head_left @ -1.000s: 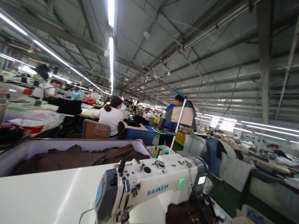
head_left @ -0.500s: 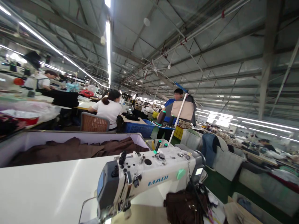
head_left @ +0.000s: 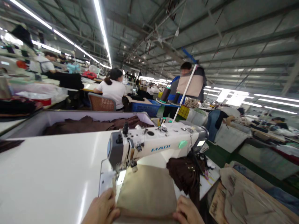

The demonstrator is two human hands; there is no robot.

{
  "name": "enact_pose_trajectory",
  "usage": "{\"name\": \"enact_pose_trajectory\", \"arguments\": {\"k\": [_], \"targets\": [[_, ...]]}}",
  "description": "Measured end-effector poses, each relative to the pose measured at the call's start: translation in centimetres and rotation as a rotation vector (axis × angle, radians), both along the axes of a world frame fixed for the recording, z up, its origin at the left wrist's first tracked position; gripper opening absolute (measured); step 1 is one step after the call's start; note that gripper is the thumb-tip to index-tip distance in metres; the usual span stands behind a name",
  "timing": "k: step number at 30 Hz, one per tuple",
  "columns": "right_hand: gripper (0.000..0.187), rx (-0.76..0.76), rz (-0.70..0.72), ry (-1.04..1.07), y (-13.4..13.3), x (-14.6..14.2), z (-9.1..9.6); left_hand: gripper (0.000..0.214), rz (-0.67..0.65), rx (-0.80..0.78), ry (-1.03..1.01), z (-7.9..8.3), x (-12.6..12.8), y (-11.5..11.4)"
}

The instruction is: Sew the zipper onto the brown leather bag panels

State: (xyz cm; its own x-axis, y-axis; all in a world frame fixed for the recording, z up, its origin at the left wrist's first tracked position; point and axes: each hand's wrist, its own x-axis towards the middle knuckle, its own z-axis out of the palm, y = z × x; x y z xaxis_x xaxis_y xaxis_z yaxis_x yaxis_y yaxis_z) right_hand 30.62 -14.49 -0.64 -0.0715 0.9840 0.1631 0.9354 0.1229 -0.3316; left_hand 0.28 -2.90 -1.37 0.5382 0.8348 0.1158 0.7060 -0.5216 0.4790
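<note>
We are on the sewing floor of a large clothing factory. Before us a sewing machine [head_left: 158, 146] stands on a white bench [head_left: 60, 168], with thread cones [head_left: 165, 94] on a stand behind it. Beyond the bench we see a bin [head_left: 56, 116] heaped with brown cloth [head_left: 98, 125], and a seated person in a white shirt [head_left: 113, 91] near a blue basket [head_left: 143, 107]. More work stations stretch into the distance, and strip lights [head_left: 102, 29] hang in rows under a high, beamed roof [head_left: 210, 28].
</note>
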Motion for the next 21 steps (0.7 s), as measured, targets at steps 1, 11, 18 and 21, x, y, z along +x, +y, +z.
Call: {"name": "enact_pose_trajectory", "arguments": {"k": [1, 11, 18, 21], "targets": [[0.02, -0.035, -0.007, 0.009, -0.1, -0.3, 0.2, 0.023, 0.006, -0.03, 0.036, 0.7, 0.2, -0.4], [0.021, -0.257, 0.138, -0.023, 3.0, -4.4, 2.3, 0.018, 0.014, -0.015, 0.159, 1.6, 0.7, -0.4], [0.03, -0.336, 0.129, -0.184, 4.6, -4.4, 2.2, 0.021, 0.037, -0.019, 0.156, 1.6, 0.9, -0.3], [0.029, -0.363, 0.11, -0.239, 4.9, -4.7, 2.3, 0.023, 0.047, -0.024, 0.159, 1.6, 1.1, -0.3]]}}
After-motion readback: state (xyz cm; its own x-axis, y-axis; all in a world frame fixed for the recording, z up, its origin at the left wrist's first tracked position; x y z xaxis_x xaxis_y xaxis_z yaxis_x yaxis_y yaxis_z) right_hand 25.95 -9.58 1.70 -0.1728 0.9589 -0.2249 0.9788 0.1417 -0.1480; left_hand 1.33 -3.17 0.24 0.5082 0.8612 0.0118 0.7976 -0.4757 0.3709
